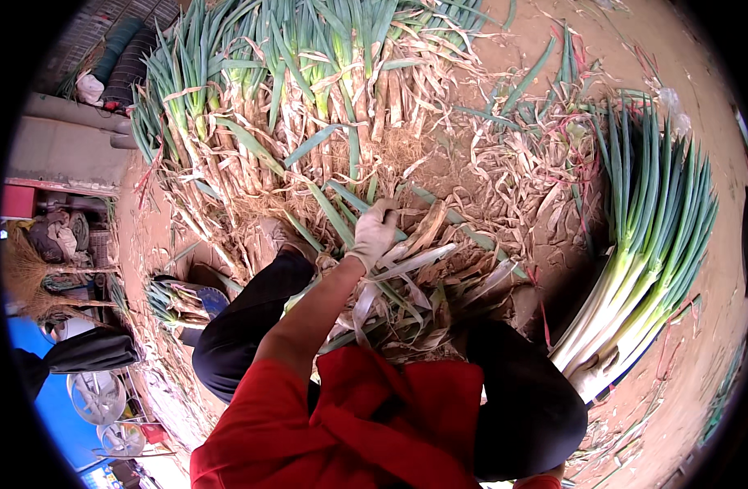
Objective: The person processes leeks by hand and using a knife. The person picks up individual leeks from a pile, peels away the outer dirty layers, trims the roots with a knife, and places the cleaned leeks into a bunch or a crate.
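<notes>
- Head view, only one here: the left hand (375, 232), gloved, is out in front with the fingers curled in, over a messy heap of dry leaves (427, 297). Can't tell if it's pinching a leaf or just loosely closed.
- Right hand (592, 373) looks to be the pale glove by the white ends of the clean green onions (635, 236), near right. Most of that arm is hidden past the right knee (537, 407), so no clue how firm the grip is, if any.
- Rough green onions (325, 73) stand packed at the far left, dried skins hanging off, roots toward the person.
- What could go wrong, imo: good stalks getting lost in the scraps, since loose green leaves lie all through them.
- Also, those long clean stalks could splay or snap if the knee swings right into them, and bare dirt (663, 69) could smudge the white parts.
</notes>
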`<action>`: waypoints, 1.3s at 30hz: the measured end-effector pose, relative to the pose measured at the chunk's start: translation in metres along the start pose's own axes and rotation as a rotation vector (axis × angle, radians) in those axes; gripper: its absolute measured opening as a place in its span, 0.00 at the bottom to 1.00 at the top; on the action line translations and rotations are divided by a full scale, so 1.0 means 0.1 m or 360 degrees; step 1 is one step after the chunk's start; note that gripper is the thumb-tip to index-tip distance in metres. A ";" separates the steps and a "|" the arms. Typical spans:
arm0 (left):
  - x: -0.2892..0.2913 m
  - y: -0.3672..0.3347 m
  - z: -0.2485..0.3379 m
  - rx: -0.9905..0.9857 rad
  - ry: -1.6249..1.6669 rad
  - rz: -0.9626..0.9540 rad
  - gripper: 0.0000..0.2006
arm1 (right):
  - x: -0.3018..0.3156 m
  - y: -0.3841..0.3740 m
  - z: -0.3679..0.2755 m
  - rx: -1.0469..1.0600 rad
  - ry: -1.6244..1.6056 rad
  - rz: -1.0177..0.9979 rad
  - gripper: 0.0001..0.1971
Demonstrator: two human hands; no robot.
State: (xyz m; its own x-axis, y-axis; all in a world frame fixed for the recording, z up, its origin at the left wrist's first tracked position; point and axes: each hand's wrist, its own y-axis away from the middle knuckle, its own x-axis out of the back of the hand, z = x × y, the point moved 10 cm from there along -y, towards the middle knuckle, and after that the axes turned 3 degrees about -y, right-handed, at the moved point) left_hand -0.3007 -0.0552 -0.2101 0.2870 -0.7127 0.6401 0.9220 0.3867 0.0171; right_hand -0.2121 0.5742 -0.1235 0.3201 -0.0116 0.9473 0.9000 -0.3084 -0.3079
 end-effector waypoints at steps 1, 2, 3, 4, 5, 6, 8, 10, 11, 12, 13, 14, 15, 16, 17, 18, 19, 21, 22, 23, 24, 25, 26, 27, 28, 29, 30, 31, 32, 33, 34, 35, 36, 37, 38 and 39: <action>-0.02 -0.25 0.04 -0.0010 0.0034 0.0031 0.08 | -0.01 -0.02 -0.03 0.0006 -0.0027 -0.0007 0.24; -0.05 -0.47 0.10 -0.0021 0.0069 0.0060 0.08 | 0.02 -0.04 -0.09 -0.0010 -0.0063 0.0004 0.24; -0.08 -0.66 0.30 -0.0092 -0.0029 0.0043 0.08 | 0.01 -0.05 -0.09 -0.0018 -0.0051 0.0003 0.23; -0.12 -0.83 0.45 -0.0165 -0.0133 0.0030 0.08 | 0.00 -0.05 -0.08 -0.0027 -0.0047 0.0001 0.23; -0.25 -0.97 0.46 -0.0211 -0.0115 -0.0023 0.09 | 0.00 -0.04 -0.11 -0.0005 -0.0026 0.0014 0.23; -0.43 -1.09 0.46 -0.0155 -0.0307 -0.0169 0.13 | -0.04 -0.03 -0.06 -0.0037 -0.0054 0.0004 0.23; -0.69 -1.25 0.48 -0.0195 -0.0740 -0.0141 0.18 | -0.07 -0.02 -0.05 -0.0045 -0.0110 0.0009 0.23; -0.80 -1.42 0.25 0.0144 -0.0981 0.0011 0.26 | -0.11 0.00 -0.04 -0.0073 -0.0081 -0.0021 0.24; -0.83 -1.45 0.19 0.0310 -0.1095 0.0086 0.29 | -0.11 0.01 -0.05 -0.0089 -0.0124 -0.0019 0.24; -0.88 -1.48 0.19 0.0339 -0.1152 0.0159 0.31 | -0.12 0.02 -0.04 -0.0104 -0.0168 -0.0016 0.24; -0.93 -1.50 0.20 0.0369 -0.1209 0.0232 0.33 | -0.15 0.04 0.00 -0.0089 -0.0145 -0.0006 0.24; -0.92 -1.50 0.23 0.0406 -0.1267 0.0304 0.34 | -0.16 0.04 0.01 -0.0092 -0.0139 0.0005 0.24; -0.92 -1.54 0.14 0.0764 -0.0894 -0.0009 0.37 | -0.17 0.06 0.00 -0.0102 -0.0143 0.0016 0.24; -0.98 -1.54 0.09 0.0817 -0.0755 -0.0001 0.38 | -0.17 0.06 0.00 -0.0112 -0.0146 0.0029 0.24; -1.05 -1.55 0.06 0.0869 -0.0619 0.0010 0.39 | -0.17 0.06 0.01 -0.0127 -0.0157 0.0008 0.23; -1.11 -1.55 0.03 0.0918 -0.0481 0.0022 0.40 | -0.17 0.03 -0.01 -0.0112 -0.0165 0.0003 0.23; -1.13 -1.57 0.00 0.0876 -0.0415 0.0113 0.33 | -0.20 0.06 -0.01 -0.0139 -0.0169 -0.0014 0.23; -1.60 -1.63 -0.65 0.0796 0.0120 -0.0054 0.24 | -0.22 0.02 0.01 -0.0155 -0.0243 -0.0025 0.23; -1.81 -1.67 -0.81 0.0739 0.0386 -0.0146 0.20 | -0.23 0.01 0.02 -0.0172 -0.0311 -0.0024 0.23; -1.59 -1.61 -0.36 0.0594 0.0227 0.0101 0.13 | -0.21 0.03 0.02 -0.0161 -0.0201 -0.0021 0.23; -1.47 -1.58 -0.11 0.0374 0.0067 0.0204 0.11 | -0.23 0.04 0.03 -0.0174 -0.0240 -0.0019 0.23; -1.30 -1.52 0.30 0.0091 -0.0282 0.0271 0.13 | -0.24 0.05 0.07 -0.0193 -0.0270 -0.0017 0.23; -1.15 -1.48 0.69 -0.0192 -0.0628 0.0344 0.15 | -0.25 0.05 0.09 -0.0205 -0.0305 -0.0014 0.23; -1.14 -1.52 0.77 -0.0270 -0.0691 0.0308 0.21 | -0.25 0.05 0.09 -0.0196 -0.0270 -0.0025 0.23; -1.12 -1.56 0.74 -0.0272 -0.0844 0.0407 0.26 | -0.22 0.07 0.08 -0.0189 -0.0235 -0.0035 0.23; -1.11 -1.67 0.53 -0.0073 -0.0885 0.0390 0.26 | -0.22 0.06 0.05 -0.0172 -0.0212 -0.0039 0.23; -1.10 -1.76 0.38 0.0124 -0.0914 0.0363 0.27 | -0.22 0.06 0.05 -0.0193 -0.0232 -0.0033 0.23; -1.14 -1.85 0.23 0.0299 -0.1010 0.0227 0.29 | -0.22 0.05 0.05 -0.0215 -0.0253 -0.0026 0.23; -1.24 -1.91 0.08 0.0450 -0.0907 0.0013 0.30 | -0.23 0.06 0.06 -0.0241 -0.0274 -0.0021 0.23; -1.34 -1.94 -0.05 0.0599 -0.0801 -0.0200 0.30 | -0.23 0.06 0.05 -0.0232 -0.0259 -0.0017 0.23; -1.45 -1.92 -0.16 0.0747 -0.0691 -0.0412 0.30 | -0.24 0.06 0.04 -0.0222 -0.0245 -0.0013 0.23; -1.42 -1.90 0.03 0.0704 -0.0670 -0.0334 0.24 | -0.23 0.06 0.05 -0.0221 -0.0218 -0.0005 0.23; -1.57 -1.81 0.15 0.0730 -0.0037 -0.0345 0.20 | -0.21 0.05 0.05 -0.0208 -0.0195 -0.0003 0.22; -1.72 -1.70 0.31 0.0738 0.0599 -0.0344 0.17 | -0.18 0.02 -0.02 -0.0132 -0.0183 0.0020 0.22; -1.81 -1.59 0.51 0.0721 0.1231 -0.0343 0.14 | -0.19 0.03 0.04 -0.0171 -0.0236 0.0048 0.22; -1.79 -1.34 0.77 0.0829 0.1383 -0.0467 0.12 | -0.20 0.05 0.06 -0.0174 -0.0174 0.0037 0.22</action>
State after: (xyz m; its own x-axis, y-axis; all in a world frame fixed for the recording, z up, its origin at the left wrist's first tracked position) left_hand -0.4955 0.0662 -0.2676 0.3482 -0.9137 -0.2097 0.8192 0.1878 0.5419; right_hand -0.2125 0.5789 -0.1439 0.3765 0.0820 0.9228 0.8562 -0.4112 -0.3128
